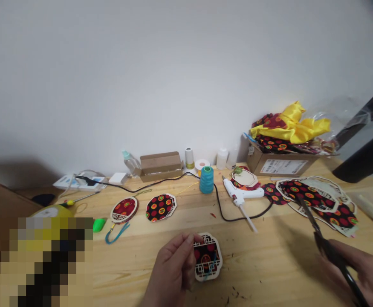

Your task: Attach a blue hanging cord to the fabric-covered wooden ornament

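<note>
Red-and-black fabric panel with pale lattice frame (208,250) lies at 6 o'clock; left hand (175,261) pinches its 10 o'clock edge. Right hand (362,266), at 4 o'clock, curls around black-handled scissors (331,250). Grip steadily; keep the blades off the lattice.

The framed panel (206,255) is showing red and orange medallions on black; 1 thread cone (206,182) is showing turquoise.
</note>
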{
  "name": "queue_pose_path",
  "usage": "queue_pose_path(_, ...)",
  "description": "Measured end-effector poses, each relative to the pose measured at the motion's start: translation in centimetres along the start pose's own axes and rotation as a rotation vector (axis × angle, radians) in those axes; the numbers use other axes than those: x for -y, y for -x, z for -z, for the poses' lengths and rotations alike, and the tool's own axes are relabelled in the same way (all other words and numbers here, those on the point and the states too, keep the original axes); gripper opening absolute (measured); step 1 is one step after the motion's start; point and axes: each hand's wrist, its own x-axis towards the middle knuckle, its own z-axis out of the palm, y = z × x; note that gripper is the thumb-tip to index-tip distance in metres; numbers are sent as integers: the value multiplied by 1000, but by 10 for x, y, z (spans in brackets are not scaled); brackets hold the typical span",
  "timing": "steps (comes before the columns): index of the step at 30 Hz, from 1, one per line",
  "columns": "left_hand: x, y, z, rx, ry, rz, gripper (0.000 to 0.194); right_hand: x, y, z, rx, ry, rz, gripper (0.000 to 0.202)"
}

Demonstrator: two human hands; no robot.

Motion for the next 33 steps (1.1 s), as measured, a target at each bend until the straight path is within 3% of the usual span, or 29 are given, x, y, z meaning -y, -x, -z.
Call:
queue_pose_path(4,-1,3,-1,9,-6,-6,22,68,-3,1,318,-505,9,26)
queue_pose_path(7,-7,4,-2,36,-17,-32,18,113,-1,-11,525,-739,-32,27)
queue_pose_path(10,-14,4,-5,60,-45,-89,17,132,-2,-30,759,-954,-23,33)
queue_pose_path(12,-16,3,-6,72,-63,-108,17,133,-5,-41,840,-1027,43,31)
queue_pose_path(18,-8,5,-3,94,-119,-86,19,130,-11,-54,1017,-936,264,25)
queue_pose_path(21,-4,6,-3,107,-177,-86,20,138,-12,-53,1012,-865,327,14)
queue_pose_path(25,-2,8,-2,135,-274,-77,24,154,-16,-38,1012,-833,329,4)
queue_pose_path(33,-3,10,-3,149,-397,-103,22,167,-19,-21,1044,-897,255,12)
